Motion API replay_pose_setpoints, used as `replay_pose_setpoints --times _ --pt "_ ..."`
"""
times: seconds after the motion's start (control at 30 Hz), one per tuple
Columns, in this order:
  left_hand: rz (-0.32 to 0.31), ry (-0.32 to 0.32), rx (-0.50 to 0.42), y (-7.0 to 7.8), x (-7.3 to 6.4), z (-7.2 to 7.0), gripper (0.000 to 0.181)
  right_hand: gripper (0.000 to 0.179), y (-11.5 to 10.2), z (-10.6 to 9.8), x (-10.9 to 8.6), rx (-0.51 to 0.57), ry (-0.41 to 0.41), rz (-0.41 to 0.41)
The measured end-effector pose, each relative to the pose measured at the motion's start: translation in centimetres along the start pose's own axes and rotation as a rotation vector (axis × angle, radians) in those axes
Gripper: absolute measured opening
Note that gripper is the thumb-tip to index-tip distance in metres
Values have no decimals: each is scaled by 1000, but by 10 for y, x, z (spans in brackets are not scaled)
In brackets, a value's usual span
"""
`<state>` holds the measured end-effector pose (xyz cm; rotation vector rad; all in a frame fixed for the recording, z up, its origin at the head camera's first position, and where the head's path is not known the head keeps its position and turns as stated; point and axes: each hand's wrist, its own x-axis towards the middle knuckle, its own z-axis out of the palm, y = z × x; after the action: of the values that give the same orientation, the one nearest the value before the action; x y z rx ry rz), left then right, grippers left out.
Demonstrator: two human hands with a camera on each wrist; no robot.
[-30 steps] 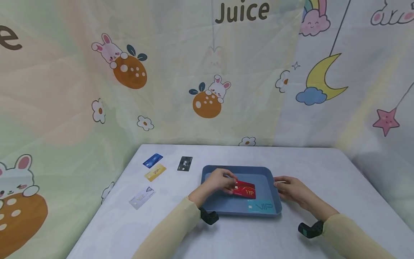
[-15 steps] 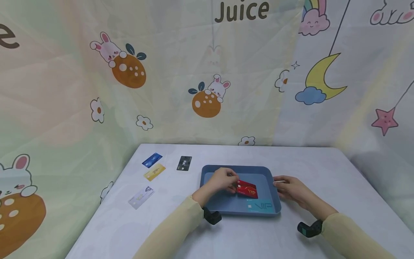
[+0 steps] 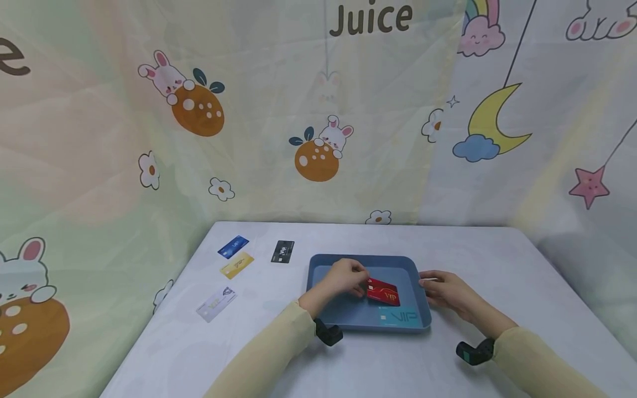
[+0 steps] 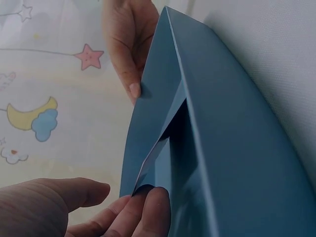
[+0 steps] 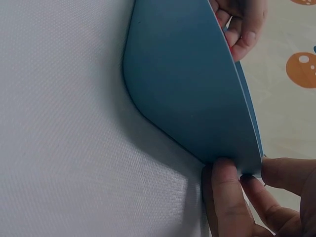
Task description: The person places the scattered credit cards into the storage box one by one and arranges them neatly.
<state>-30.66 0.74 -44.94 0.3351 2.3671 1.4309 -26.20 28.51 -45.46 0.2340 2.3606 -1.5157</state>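
Note:
A red VIP card (image 3: pixel 383 292) lies slantwise inside the blue tray (image 3: pixel 425 298), beside a light-blue VIP card (image 3: pixel 398 317). My left hand (image 3: pixel 344 278) is over the tray at the red card's left edge. In the left wrist view the card (image 4: pixel 153 160) stands tilted, its near edge touching the fingertips (image 4: pixel 157 197), while the thumb is apart from it. At the tray's right side, my right hand (image 3: pixel 450 293) holds the rim. The right wrist view shows the thumb at the rim and fingers (image 5: pixel 226 182) against the outer wall.
Left of the tray on the white table (image 3: pixel 278 354) lie a blue card (image 3: pixel 233 246), a gold card (image 3: pixel 237 265), a pale silver card (image 3: pixel 217 304) and a black card (image 3: pixel 282 251). Printed cloth (image 3: pixel 259 110) hangs behind the table.
My left hand has shifted slightly right, and the red card has moved right with it and now lies more tilted. The right hand stays at the tray's rim.

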Motion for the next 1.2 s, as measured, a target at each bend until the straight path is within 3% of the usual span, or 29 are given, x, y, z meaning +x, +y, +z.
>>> replay_pose_setpoints --times 0.8,1.2 --pt "40 -10 52 3 -1 14 20 61 2 0 -3 9 -2 -15" --pt "25 -23 11 5 0 23 22 61 5 0 -1 22 1 -13"
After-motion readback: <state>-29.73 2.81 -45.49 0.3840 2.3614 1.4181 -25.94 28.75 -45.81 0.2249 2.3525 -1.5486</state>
